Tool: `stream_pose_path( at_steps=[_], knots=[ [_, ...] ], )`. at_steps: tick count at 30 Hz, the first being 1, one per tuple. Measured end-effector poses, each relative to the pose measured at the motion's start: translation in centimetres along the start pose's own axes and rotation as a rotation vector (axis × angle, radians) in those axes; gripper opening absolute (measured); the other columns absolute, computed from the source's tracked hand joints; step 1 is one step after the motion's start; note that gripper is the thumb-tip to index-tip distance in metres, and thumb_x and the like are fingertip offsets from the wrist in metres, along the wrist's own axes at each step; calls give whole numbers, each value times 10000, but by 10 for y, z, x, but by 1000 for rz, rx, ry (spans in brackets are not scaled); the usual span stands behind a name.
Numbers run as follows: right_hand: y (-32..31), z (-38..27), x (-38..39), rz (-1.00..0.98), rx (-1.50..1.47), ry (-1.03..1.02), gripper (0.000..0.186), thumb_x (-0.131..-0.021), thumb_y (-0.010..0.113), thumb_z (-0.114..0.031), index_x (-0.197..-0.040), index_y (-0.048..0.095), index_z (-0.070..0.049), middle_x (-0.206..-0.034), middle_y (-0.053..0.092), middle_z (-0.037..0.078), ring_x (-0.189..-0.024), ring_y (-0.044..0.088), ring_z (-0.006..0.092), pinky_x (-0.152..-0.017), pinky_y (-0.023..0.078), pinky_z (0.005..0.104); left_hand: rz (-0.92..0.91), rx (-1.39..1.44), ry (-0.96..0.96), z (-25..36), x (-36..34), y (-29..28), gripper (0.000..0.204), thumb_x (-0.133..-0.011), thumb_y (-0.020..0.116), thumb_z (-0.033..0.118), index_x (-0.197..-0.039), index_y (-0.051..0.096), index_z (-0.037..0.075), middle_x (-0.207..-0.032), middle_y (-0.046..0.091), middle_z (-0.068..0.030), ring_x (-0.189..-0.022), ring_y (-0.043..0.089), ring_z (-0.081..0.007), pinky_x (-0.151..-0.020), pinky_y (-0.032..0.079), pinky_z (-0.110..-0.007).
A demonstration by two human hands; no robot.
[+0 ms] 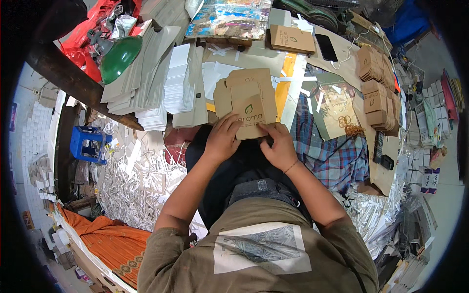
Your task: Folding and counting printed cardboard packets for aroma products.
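Holding the lower left part of the brown carton [247, 100] is the left hand [223, 136], and I see from my distant place that its fingers are bent over the front face. The right hand [279, 144] has its fingers curled narrow and touches the lower right corner; whether it pinches firmly, I cannot tell. The carton is above the lap, at the near edge of the work table, with its green leaf mark facing up. It seems to have more than 1 layer, but I cannot count them.

I judge it as light, rather stiff and not much slippery, yet easy to crease. For me the best hold is by 2 opposite edges, with flat fingers, away from the folds.

Farther to the left stand the white cards [177, 80] and the grey boards [142, 78]. To the right lie a checked cloth [332, 158] and some rubber bands [349, 126]. Beyond them I see 2 groups of brown cartons [375, 101] and, higher, a black phone [326, 48].
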State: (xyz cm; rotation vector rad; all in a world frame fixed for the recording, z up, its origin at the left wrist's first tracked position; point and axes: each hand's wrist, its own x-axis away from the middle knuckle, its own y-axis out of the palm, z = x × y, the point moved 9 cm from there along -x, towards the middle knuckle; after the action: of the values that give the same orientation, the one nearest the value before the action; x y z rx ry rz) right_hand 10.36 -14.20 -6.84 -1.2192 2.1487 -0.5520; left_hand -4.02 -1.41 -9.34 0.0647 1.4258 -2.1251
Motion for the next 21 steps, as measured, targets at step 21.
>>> stream_pose_path(
  at_steps=[21],
  knots=[
    [11,16,-47,-159,455,-136,299,-947,817,-299,-1201,743,-161,-1168,690,37,-1164,619,319,-959,451,497,-22,-112,-199,-1,-20,-3,283,-931,821,181,-1177,708,97,-1277,647,-116,-1267,587,-362,-1077,436,-530]
  ],
)
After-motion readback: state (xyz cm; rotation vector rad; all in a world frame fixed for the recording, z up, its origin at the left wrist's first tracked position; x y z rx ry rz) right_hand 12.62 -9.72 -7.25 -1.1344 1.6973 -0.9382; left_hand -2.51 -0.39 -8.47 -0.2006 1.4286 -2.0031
